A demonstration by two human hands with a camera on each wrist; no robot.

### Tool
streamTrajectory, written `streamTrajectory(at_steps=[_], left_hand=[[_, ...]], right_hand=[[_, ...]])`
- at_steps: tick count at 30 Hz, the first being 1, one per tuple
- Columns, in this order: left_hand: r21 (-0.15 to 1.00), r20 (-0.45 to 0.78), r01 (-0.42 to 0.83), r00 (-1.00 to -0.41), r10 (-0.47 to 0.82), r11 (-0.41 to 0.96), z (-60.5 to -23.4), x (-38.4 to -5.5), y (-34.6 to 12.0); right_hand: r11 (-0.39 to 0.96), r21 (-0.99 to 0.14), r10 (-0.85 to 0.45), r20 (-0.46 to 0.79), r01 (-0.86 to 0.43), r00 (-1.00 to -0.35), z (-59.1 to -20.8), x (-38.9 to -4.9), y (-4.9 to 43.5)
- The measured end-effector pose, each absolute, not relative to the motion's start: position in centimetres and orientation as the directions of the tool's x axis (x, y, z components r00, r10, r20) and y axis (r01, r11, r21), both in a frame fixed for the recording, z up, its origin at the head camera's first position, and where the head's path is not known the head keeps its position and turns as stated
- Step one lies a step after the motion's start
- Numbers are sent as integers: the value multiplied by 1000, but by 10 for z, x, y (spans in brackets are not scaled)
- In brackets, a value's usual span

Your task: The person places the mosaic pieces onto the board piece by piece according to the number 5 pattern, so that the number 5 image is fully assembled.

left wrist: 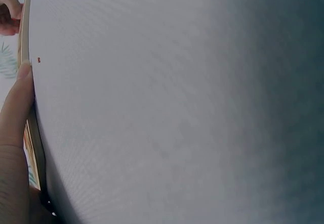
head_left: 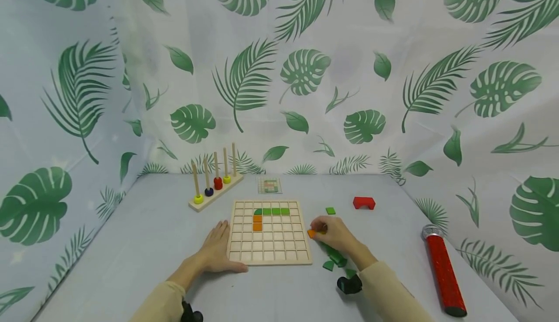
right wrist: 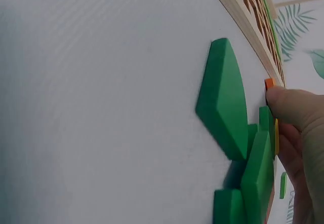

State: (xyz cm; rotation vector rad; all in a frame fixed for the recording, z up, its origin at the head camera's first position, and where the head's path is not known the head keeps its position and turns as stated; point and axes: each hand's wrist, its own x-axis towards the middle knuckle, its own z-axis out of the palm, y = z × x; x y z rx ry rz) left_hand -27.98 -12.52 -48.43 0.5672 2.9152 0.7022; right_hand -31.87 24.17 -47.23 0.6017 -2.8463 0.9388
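Note:
A wooden grid board (head_left: 279, 256) lies flat on the table. In its upper cells sit a green quarter-round piece (head_left: 258, 211), three green squares (head_left: 276, 211) in a row and two orange squares (head_left: 257, 223) one below the other. My left hand (head_left: 214, 250) lies along the board's left edge, fingers straight, its thumb by the front corner. To the right of the board, my right hand (head_left: 335, 234) pinches an orange block (head_left: 311, 233) between thumb and fingers. Several green blocks (right wrist: 223, 100) lie under and beside that hand, partly hidden by it in the head view.
A peg stand (head_left: 216, 193) with coloured rings stands behind the board at left, near a small pattern card (head_left: 269, 185). Farther right are a lone green block (head_left: 330, 211), a red arch block (head_left: 364, 203) and a red cylinder (head_left: 444, 273). Leaf-patterned cloth (head_left: 279, 157) encloses the table.

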Motion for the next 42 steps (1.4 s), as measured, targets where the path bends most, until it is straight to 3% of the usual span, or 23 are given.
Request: streamTrajectory(at_steps=[16, 33, 42], left_hand=[[448, -20, 327, -927, 375, 832, -478, -277, -125], [455, -7, 339, -923, 384, 823, -484, -280, -125], [433, -16, 329, -928, 372, 839, -486, -282, -126]], right_hand=[[727, -560, -245, 330, -398, -912, -463, -328, 216], [659, -553, -376, 343, -509, -861, -471, -331, 159], [652, -551, -385, 350, -520, -854, -475, -329, 135]])
